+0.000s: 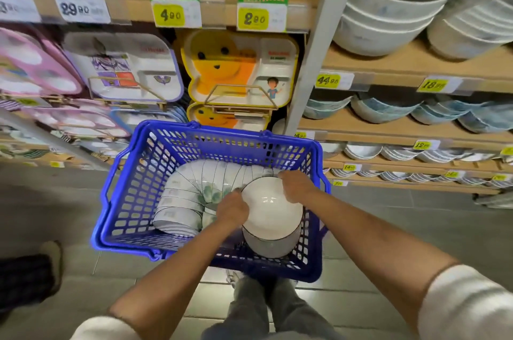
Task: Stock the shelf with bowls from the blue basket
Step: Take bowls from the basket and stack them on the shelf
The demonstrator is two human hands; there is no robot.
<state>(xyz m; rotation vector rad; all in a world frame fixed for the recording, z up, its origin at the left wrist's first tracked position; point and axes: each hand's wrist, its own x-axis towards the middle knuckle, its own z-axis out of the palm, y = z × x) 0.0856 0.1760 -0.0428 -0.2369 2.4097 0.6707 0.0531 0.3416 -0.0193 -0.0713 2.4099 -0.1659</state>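
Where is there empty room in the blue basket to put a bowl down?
Bare floor shows by the blue basket's near wall, between the bowl stack's end and the white bowl. Far and left sides are crowded by the stack.

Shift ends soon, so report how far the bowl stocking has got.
Done: the shelf on the right already holds rows of bowls, though which came from the blue basket can't be told. In hand: left hand and right hand grip a white bowl over the basket. Left: a long curved stack of nested bowls lies in the basket.
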